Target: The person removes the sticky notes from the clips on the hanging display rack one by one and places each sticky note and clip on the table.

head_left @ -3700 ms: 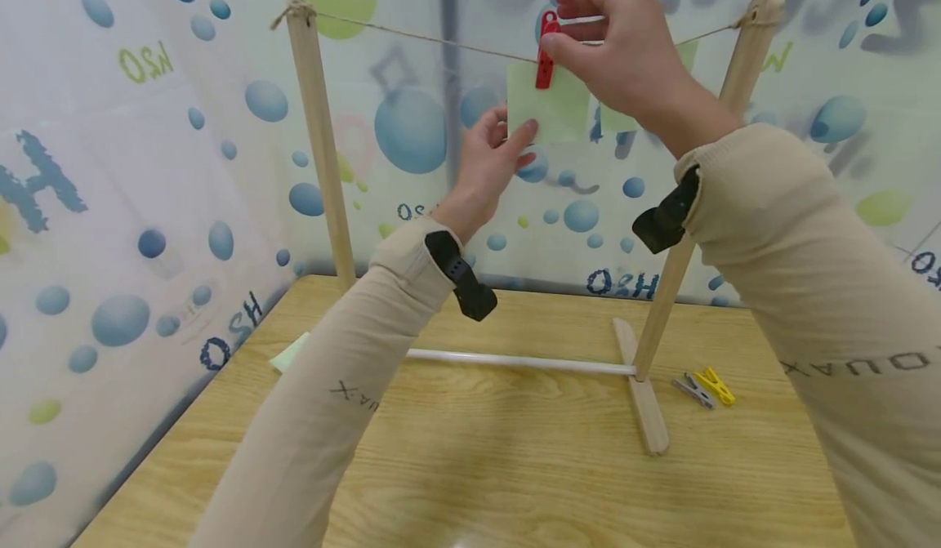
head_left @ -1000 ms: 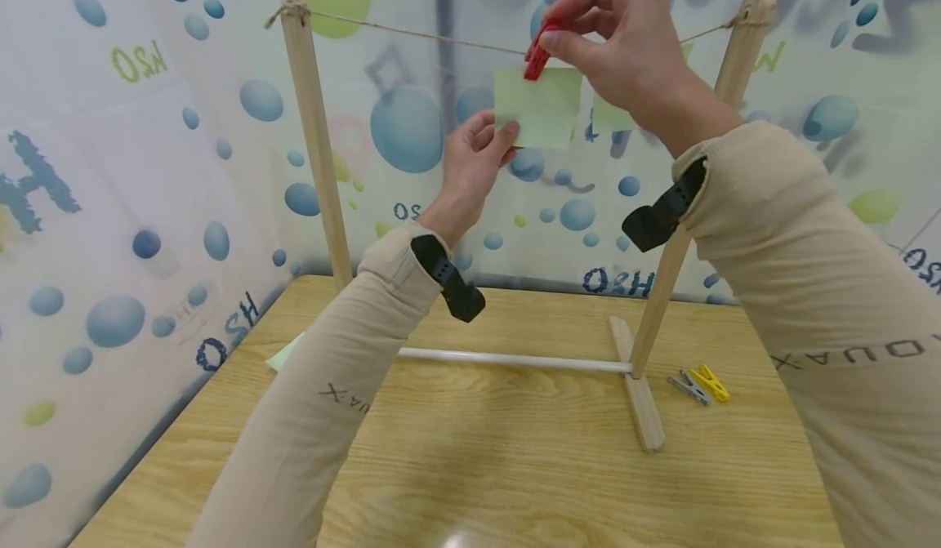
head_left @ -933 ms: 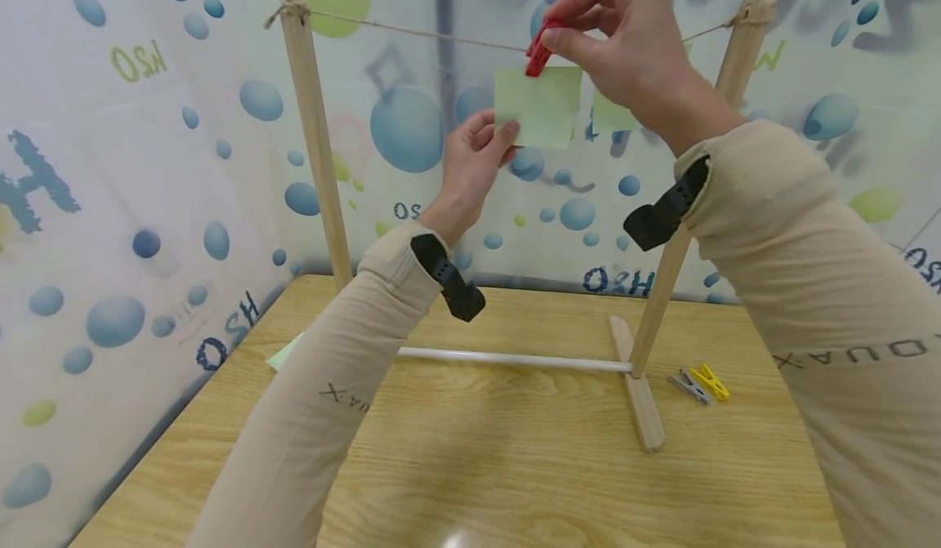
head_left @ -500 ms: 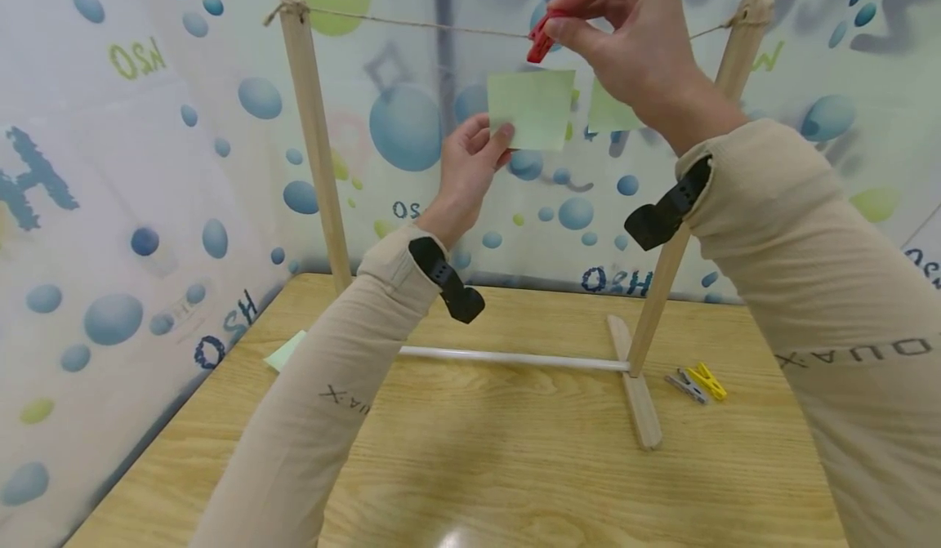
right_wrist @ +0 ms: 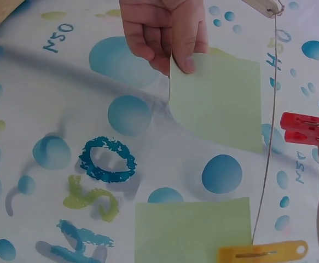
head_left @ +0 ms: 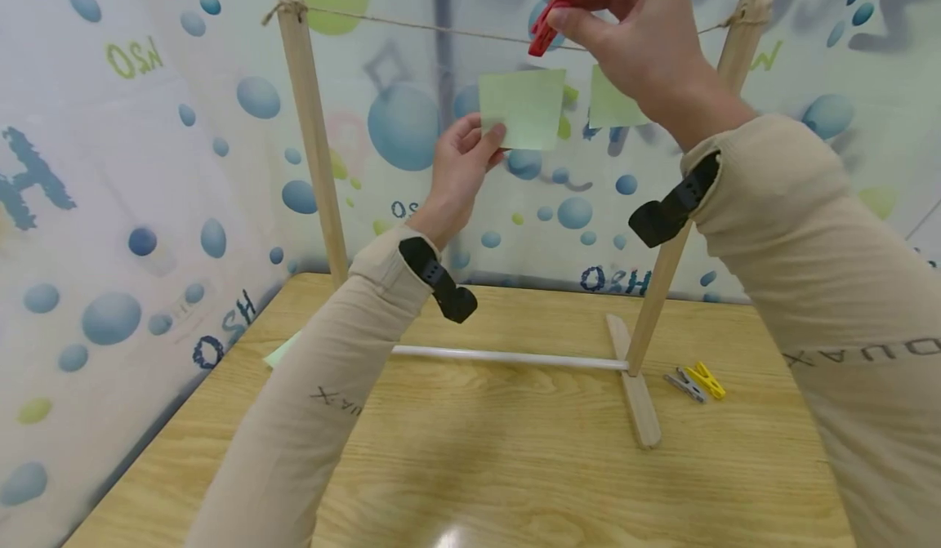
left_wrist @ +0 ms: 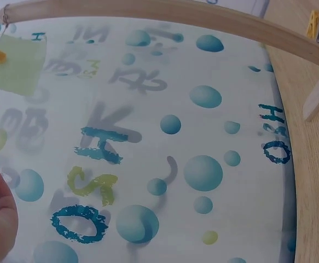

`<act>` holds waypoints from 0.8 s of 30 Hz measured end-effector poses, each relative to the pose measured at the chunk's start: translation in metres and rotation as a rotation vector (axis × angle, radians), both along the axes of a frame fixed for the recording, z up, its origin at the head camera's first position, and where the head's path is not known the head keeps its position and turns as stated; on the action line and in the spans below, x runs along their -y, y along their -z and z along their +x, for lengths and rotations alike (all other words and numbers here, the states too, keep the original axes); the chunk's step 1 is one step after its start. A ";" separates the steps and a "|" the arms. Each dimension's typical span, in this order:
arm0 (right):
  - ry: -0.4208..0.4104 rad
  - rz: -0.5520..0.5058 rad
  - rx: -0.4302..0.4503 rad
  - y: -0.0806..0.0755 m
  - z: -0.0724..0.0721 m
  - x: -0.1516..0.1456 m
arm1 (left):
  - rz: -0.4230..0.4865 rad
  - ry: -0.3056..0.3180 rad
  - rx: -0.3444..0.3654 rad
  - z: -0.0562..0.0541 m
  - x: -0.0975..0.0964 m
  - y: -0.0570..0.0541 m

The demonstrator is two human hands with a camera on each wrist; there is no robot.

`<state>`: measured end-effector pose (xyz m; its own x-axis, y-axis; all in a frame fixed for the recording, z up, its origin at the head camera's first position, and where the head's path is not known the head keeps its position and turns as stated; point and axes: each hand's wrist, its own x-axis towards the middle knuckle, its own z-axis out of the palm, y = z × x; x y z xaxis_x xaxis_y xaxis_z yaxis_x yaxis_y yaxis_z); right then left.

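My left hand [head_left: 461, 164] pinches a pale green paper note [head_left: 525, 111] by its lower left corner, thumb in front. This note is below the string [head_left: 412, 23], apart from it. Above the note, my right hand [head_left: 654, 42] pinches a red clothespin [head_left: 542, 32] between thumb and fingers. In the right wrist view the red clothespin [right_wrist: 307, 129] is beside the string and apart from both string and note. Another green note [right_wrist: 189, 227] hangs from the string under an orange-yellow clothespin [right_wrist: 263, 252]. In the head view my right hand partly covers that second note [head_left: 612, 103].
The string runs between a left wooden post [head_left: 314, 140] and a right wooden post [head_left: 665, 295]. A white rod [head_left: 507, 358] joins them low down. On the table [head_left: 559, 466] lie a grey clothespin [head_left: 685, 385], a yellow clothespin [head_left: 707, 380] and, at left, more green paper [head_left: 279, 352].
The red clothespin, earlier over the note's top edge at the string, has come off upward in my right hand. My left hand has drawn the note left and slightly down from the string.
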<state>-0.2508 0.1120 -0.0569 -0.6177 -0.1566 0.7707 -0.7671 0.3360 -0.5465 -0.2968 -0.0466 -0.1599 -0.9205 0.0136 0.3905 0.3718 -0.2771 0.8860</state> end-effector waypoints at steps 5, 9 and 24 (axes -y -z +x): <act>-0.005 0.050 -0.029 0.001 0.006 -0.002 | 0.006 0.001 0.013 0.004 0.008 0.000; -0.010 0.091 -0.041 0.005 0.013 -0.005 | 0.003 0.019 0.016 0.009 0.014 0.000; -0.012 0.142 -0.074 0.022 0.036 -0.022 | -0.059 0.014 0.007 0.026 0.050 0.008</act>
